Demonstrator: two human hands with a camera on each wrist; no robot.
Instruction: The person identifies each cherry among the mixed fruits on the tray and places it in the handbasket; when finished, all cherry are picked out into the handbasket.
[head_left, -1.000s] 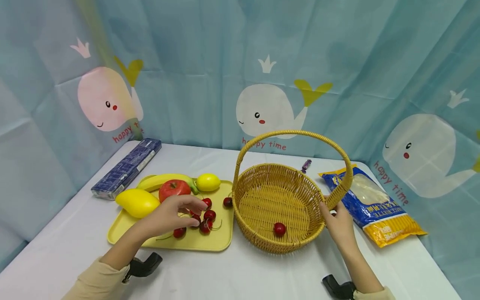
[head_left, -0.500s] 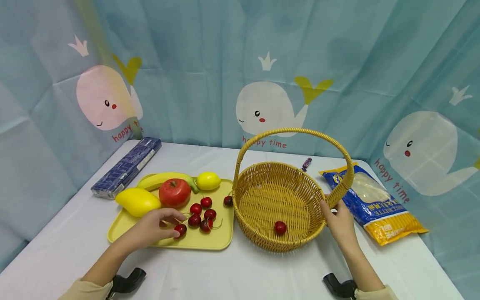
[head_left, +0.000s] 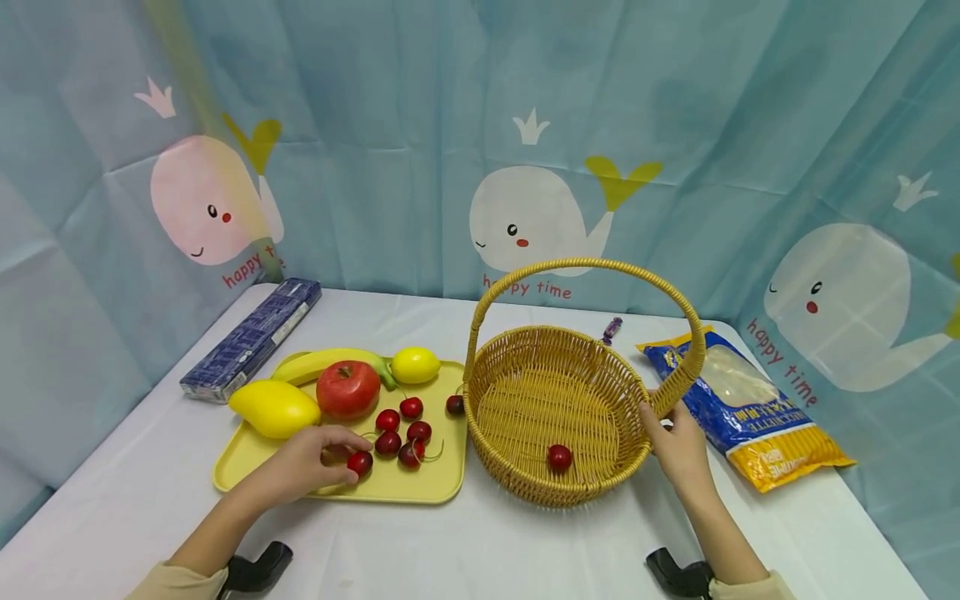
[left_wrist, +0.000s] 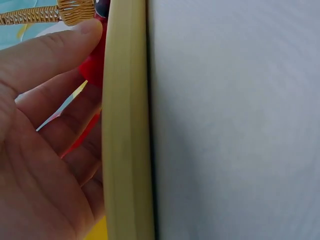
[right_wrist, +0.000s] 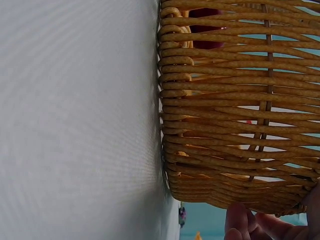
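Observation:
At the front of the yellow tray (head_left: 408, 490), my left hand (head_left: 302, 463) pinches a dark red cherry (head_left: 362, 464) between thumb and fingers. The left wrist view shows the thumb (left_wrist: 60, 47) against this cherry, right by the tray rim, which hides part of it. Several more cherries (head_left: 387, 443) lie just right of the hand. My right hand (head_left: 681, 450) grips the wicker basket (head_left: 536, 492) at its right rim, where the handle joins. Inside the basket one cherry (head_left: 559, 458) sits near the front. In the right wrist view fingertips (right_wrist: 237, 220) press against the woven wall.
An apple (head_left: 348, 390), a banana (head_left: 315, 363), a lemon (head_left: 416, 365) and a yellow mango-like fruit (head_left: 274, 408) fill the tray's back and left. A blue box (head_left: 255, 337) lies behind left. A blue-orange bag (head_left: 742, 408) and a purple wrapped candy (head_left: 612, 331) lie right.
My left hand has moved left and down from above the cherry cluster to the front-left cherry and closed its fingers on it. The right hand has stayed on the basket.

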